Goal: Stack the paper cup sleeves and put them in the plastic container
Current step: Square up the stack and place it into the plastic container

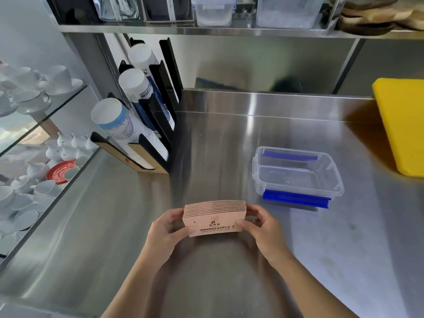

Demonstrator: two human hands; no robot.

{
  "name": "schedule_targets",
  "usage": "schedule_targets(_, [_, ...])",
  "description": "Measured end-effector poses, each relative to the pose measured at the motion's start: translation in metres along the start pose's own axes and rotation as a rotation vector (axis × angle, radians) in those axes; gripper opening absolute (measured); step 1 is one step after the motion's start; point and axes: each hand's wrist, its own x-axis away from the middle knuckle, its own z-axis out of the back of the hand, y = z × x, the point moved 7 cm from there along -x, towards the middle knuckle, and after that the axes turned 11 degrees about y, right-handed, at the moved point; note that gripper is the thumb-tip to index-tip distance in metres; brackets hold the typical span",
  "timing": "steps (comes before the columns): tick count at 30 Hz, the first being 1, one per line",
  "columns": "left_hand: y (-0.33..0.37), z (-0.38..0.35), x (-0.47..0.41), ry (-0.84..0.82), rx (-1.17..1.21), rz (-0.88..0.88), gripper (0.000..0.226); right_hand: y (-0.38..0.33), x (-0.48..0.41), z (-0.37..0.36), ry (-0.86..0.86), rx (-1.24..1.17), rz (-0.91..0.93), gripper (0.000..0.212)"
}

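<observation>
A stack of several flat pink paper cup sleeves (214, 218) with dark print on the front stands on edge just above the steel counter (218, 134). My left hand (168, 230) grips its left end and my right hand (261, 226) grips its right end, thumbs on the front face. The clear plastic container (296, 174) with blue clips sits open and empty to the right and a little farther away, apart from both hands.
A black rack of paper cup stacks (137, 120) stands at the back left. A yellow cutting board (403, 125) leans at the far right. Glass shelves of white cups (34, 92) run along the left. An overhead shelf holds lidded containers (213, 10).
</observation>
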Motion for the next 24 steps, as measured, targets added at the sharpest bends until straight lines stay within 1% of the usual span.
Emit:
schedule_targets(3, [0.020,-0.010,-0.010,0.048,0.117,-0.008,0.031,-0.019,-0.009,0.017,0.064,-0.027,0.026,0.035])
schedule_targets(5, [0.034,-0.023,-0.018,0.064,0.177,-0.004,0.035,-0.033,-0.017,0.035,0.126,-0.083,0.031,0.034])
schedule_targets(8, [0.064,-0.051,-0.027,0.061,0.202,-0.028,0.044,-0.055,-0.030,0.064,0.213,-0.158,0.032,0.025])
schedule_targets(10, [0.089,-0.073,-0.031,0.067,0.203,-0.035,0.043,-0.066,-0.039,0.085,0.280,-0.127,0.034,0.022])
schedule_targets(13, [0.113,-0.107,-0.041,0.060,0.172,-0.010,0.041,-0.076,-0.054,0.115,0.412,-0.083,0.006,0.025])
schedule_targets(15, [0.122,-0.129,-0.048,0.043,0.147,0.019,0.038,-0.079,-0.063,0.133,0.464,-0.066,-0.039,0.028])
schedule_targets(19, [0.130,-0.168,-0.063,-0.003,0.068,0.054,0.032,-0.075,-0.085,0.157,0.482,-0.047,-0.175,0.028])
schedule_targets(21, [0.128,-0.185,-0.070,-0.054,-0.025,0.080,0.025,-0.069,-0.095,0.163,0.486,-0.030,-0.232,0.028])
schedule_targets(24, [0.125,-0.205,-0.077,-0.124,-0.153,0.106,0.023,-0.057,-0.111,0.170,0.474,-0.005,-0.303,0.031])
